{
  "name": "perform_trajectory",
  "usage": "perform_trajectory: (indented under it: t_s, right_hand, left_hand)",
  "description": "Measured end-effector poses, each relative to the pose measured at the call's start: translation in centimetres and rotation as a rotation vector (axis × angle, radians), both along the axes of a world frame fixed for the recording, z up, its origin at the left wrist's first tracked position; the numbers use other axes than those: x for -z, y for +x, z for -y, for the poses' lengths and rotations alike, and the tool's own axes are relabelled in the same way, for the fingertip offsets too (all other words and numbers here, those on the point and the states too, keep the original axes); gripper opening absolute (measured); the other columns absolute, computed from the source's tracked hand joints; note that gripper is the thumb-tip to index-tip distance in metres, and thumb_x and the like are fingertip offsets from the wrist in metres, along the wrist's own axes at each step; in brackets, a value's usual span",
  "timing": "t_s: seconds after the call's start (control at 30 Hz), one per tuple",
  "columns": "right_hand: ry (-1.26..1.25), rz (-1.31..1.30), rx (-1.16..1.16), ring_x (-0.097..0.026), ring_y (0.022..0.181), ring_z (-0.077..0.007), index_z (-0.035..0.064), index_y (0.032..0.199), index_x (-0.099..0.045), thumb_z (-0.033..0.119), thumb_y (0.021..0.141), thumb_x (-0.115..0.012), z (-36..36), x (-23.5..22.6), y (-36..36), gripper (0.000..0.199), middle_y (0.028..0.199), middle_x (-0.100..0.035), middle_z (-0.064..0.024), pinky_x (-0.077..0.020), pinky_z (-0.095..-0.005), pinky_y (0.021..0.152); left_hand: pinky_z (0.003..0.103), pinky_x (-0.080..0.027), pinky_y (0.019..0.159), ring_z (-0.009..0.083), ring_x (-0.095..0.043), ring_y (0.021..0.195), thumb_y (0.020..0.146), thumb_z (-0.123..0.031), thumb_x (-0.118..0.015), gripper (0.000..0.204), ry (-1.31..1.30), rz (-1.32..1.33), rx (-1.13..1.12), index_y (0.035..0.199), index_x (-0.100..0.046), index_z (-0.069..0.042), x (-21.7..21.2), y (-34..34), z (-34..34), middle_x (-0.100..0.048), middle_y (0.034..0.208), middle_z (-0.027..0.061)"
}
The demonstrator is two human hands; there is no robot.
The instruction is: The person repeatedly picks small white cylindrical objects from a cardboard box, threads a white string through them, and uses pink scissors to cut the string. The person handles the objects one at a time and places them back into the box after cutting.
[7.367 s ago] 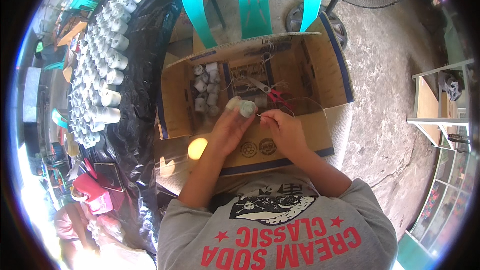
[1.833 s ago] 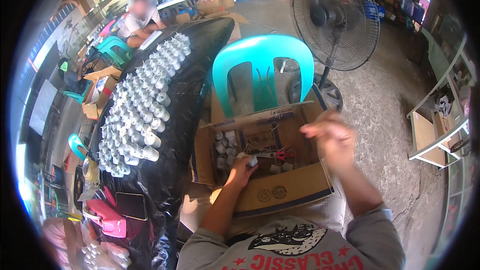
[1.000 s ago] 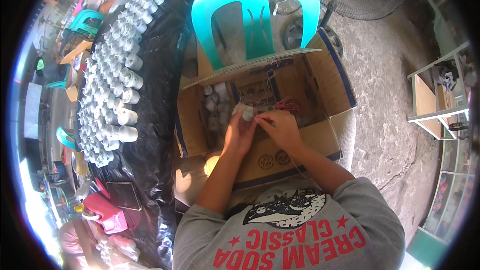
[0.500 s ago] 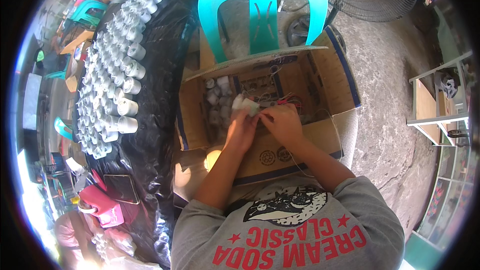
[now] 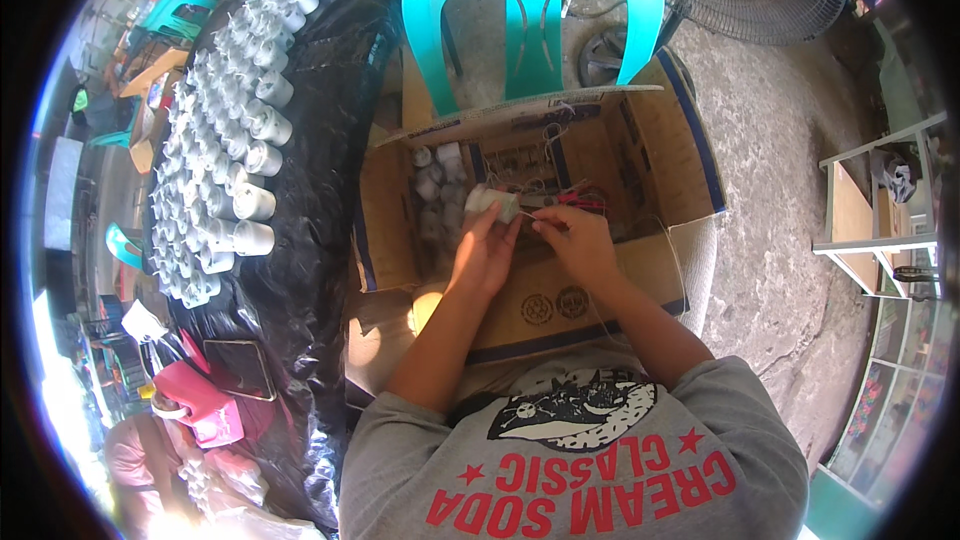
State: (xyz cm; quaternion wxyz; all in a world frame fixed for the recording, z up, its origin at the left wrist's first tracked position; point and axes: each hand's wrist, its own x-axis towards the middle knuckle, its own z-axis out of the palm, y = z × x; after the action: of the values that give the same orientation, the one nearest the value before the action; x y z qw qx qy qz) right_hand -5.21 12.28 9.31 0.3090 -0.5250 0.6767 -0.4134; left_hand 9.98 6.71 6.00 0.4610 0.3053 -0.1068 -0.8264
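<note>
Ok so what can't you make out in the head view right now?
In the head view:
Cylinder: its lower side is hidden by the left hand.
Strand: too thin to tell thread from wire.
Scissors: partly covered by the right hand.
White pieces: shadow in the box and the left hand blur their count.
Fan: cut off by the upper edge.

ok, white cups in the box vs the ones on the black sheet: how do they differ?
Layout: boxed cups lie jumbled in the cardboard box; sheet cups stand packed close on the black sheet.
Count: boxed cups are few; sheet cups far more numerous.
Light: boxed cups are in shade; sheet cups look brighter.
Shared: whitish, short, rounded.
</note>
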Motion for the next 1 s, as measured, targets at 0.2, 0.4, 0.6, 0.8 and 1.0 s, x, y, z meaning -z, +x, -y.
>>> perform_trajectory:
  t_s: [0.2, 0.4, 0.6, 0.8, 1.0]
  right_hand:
    - [0.104, -0.014, -0.065, -0.069, 0.078, -0.0187, 0.0007, 0.104, -0.067, 0.016, 0.082, -0.073, 0.4, -0.2, -0.2, 0.027, 0.086, -0.071, -0.012, -0.0517, -0.0297, 0.069]
    - [0.155, 0.111, -0.024, -0.069, 0.076, -0.0225, 0.0065, 0.121, -0.053, 0.012, 0.078, -0.075, -0.5, -0.2, 0.0, 0.048, 0.084, -0.07, -0.0114, -0.0522, -0.0333, 0.071]
    - [0.067, 0.129, 0.027, -0.069, 0.079, -0.0215, 0.0057, 0.116, -0.053, 0.008, 0.079, -0.073, -1.1, -0.1, -0.9, 0.042, 0.085, -0.07, -0.0114, -0.0516, -0.0323, 0.071]
    - [0.095, 0.05, 0.011, -0.069, 0.078, -0.0218, 0.0059, 0.116, -0.053, 0.008, 0.079, -0.073, -0.9, -0.9, -0.8, 0.042, 0.085, -0.071, -0.011, -0.0514, -0.0322, 0.071]
    - [0.099, 0.134, 0.019, -0.067, 0.076, -0.019, 0.0033, 0.101, -0.068, 0.013, 0.082, -0.072, -1.1, -1.0, -1.7, 0.021, 0.082, -0.07, -0.0092, -0.0498, -0.03, 0.069]
  left_hand:
    - [0.037, -0.045, 0.103, 0.0245, -0.049, 0.125, 0.093, -0.009, -0.059, 0.05, -0.095, 0.108, 0.07, 0.137, -0.035, -0.01, -1.1, -0.6, -0.8, -0.048, 0.132, 0.0083]
    - [0.033, -0.047, 0.099, 0.0193, -0.053, 0.117, 0.093, -0.006, -0.056, 0.061, -0.035, 0.126, -0.002, 0.145, -0.024, -0.01, -1.1, -0.2, -0.2, -0.049, 0.128, 0.0085]
    - [0.035, -0.044, 0.104, 0.0203, -0.053, 0.119, 0.092, -0.009, -0.06, 0.049, -0.062, 0.154, -0.003, 0.135, -0.036, -0.008, -0.8, -0.3, -0.2, -0.053, 0.127, 0.0104]
    - [0.034, -0.045, 0.101, 0.0197, -0.052, 0.119, 0.091, -0.003, -0.06, 0.071, -0.222, 0.216, 0.111, 0.147, -0.017, -0.007, -1.6, -1.3, -1.4, -0.053, 0.127, 0.0108]
    - [0.032, -0.046, 0.101, 0.02, -0.053, 0.118, 0.09, 0.0, -0.06, 0.072, -0.214, 0.269, 0.05, 0.147, -0.016, -0.008, -1.5, -1.4, -1.2, -0.051, 0.129, 0.0111]
